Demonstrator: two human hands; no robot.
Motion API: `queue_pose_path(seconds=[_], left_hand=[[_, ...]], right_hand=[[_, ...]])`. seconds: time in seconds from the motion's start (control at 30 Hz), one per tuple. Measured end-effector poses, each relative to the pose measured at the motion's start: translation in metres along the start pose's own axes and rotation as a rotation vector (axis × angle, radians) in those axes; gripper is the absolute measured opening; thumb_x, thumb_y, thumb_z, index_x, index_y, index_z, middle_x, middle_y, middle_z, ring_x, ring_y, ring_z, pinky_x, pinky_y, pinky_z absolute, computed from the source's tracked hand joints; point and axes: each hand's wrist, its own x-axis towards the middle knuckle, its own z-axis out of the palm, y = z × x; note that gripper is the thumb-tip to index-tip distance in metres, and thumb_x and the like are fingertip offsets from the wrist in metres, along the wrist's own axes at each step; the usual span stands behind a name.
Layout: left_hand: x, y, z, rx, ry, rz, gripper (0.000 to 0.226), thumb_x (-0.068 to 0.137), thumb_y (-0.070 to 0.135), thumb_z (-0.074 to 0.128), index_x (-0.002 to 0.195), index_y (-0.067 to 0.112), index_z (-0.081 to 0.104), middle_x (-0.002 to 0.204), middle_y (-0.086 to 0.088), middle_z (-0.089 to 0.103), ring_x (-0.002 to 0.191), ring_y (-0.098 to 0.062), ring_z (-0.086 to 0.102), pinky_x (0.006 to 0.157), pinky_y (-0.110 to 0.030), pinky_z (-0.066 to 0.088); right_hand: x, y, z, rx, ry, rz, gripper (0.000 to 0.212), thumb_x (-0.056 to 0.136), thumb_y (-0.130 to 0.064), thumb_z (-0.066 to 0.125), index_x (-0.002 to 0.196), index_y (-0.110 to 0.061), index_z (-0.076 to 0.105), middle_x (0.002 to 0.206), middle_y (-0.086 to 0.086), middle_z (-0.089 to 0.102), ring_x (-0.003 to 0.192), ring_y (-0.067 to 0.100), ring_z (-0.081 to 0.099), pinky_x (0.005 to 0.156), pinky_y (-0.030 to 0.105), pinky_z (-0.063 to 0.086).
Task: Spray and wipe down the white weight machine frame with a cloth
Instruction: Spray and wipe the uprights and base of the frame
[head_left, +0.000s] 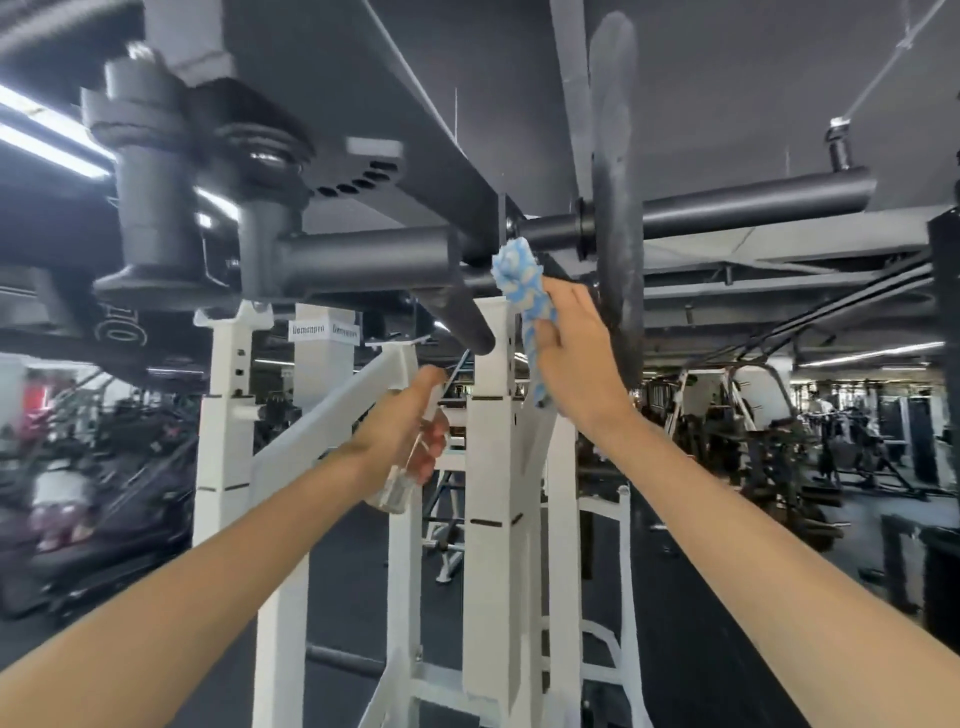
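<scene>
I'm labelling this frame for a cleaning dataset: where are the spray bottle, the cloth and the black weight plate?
spray bottle (397, 486): head view, its clear lower body.
cloth (519, 275): head view, its bunched upper end.
black weight plate (618, 156): head view, its upper half.

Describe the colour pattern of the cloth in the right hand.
Blue and white patches on the cloth, seen clearly in the head view.

The dark floor (685, 665) carries the white frame (488, 467), standing upright. Black machines (779, 467) stand right of that frame, well apart.
</scene>
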Motion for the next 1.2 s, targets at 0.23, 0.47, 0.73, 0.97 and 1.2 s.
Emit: queue_pose_path(seconds=[0.23, 0.47, 0.73, 0.97, 1.2], left_hand=[[-0.008, 0.003, -0.012, 0.087, 0.147, 0.003, 0.051, 0.101, 0.045, 0.04, 0.062, 0.012, 0.045, 0.046, -0.002, 0.046, 0.033, -0.017, 0.039, 0.041, -0.024, 0.037], [-0.028, 0.02, -0.012, 0.313, 0.334, 0.011, 0.059, 0.1, 0.05, 0.036, 0.056, 0.012, 0.047, 0.049, -0.004, 0.05, 0.039, -0.02, 0.041, 0.045, -0.023, 0.044], [-0.063, 0.06, 0.057, 0.37, 0.481, -0.062, 0.061, 0.095, 0.052, 0.04, 0.047, 0.015, 0.046, 0.046, -0.003, 0.047, 0.038, -0.019, 0.04, 0.046, -0.026, 0.037], [-0.071, 0.129, 0.114, 0.502, 0.656, 0.01, 0.054, 0.098, 0.049, 0.038, 0.06, 0.012, 0.044, 0.043, 0.001, 0.046, 0.034, -0.017, 0.041, 0.041, -0.02, 0.037], [-0.056, 0.192, 0.126, 0.576, 0.818, 0.113, 0.048, 0.102, 0.049, 0.034, 0.07, 0.015, 0.044, 0.05, 0.003, 0.042, 0.035, -0.012, 0.039, 0.041, -0.016, 0.036]], right_hand=[[0.046, 0.009, 0.033, 0.149, 0.021, -0.076, 0.038, 0.094, 0.006, 0.037, 0.129, -0.003, 0.047, 0.129, 0.01, 0.042, 0.109, 0.008, 0.041, 0.077, -0.009, 0.026], [0.086, 0.02, 0.049, 0.294, 0.089, -0.056, 0.038, 0.094, 0.002, 0.037, 0.129, -0.004, 0.049, 0.131, 0.009, 0.045, 0.113, 0.013, 0.043, 0.081, 0.005, 0.024], [0.078, 0.042, 0.044, 0.481, 0.018, -0.113, 0.039, 0.092, 0.007, 0.036, 0.128, -0.001, 0.049, 0.134, 0.012, 0.041, 0.111, 0.008, 0.038, 0.075, -0.011, 0.018], [0.067, 0.035, 0.022, 0.574, 0.001, -0.153, 0.042, 0.09, 0.01, 0.037, 0.129, 0.001, 0.047, 0.136, 0.014, 0.041, 0.124, 0.021, 0.041, 0.082, -0.011, 0.014], [0.068, 0.014, 0.004, 0.613, -0.021, -0.209, 0.042, 0.089, 0.01, 0.039, 0.128, -0.001, 0.05, 0.134, 0.01, 0.042, 0.118, 0.018, 0.046, 0.088, 0.001, 0.022]])
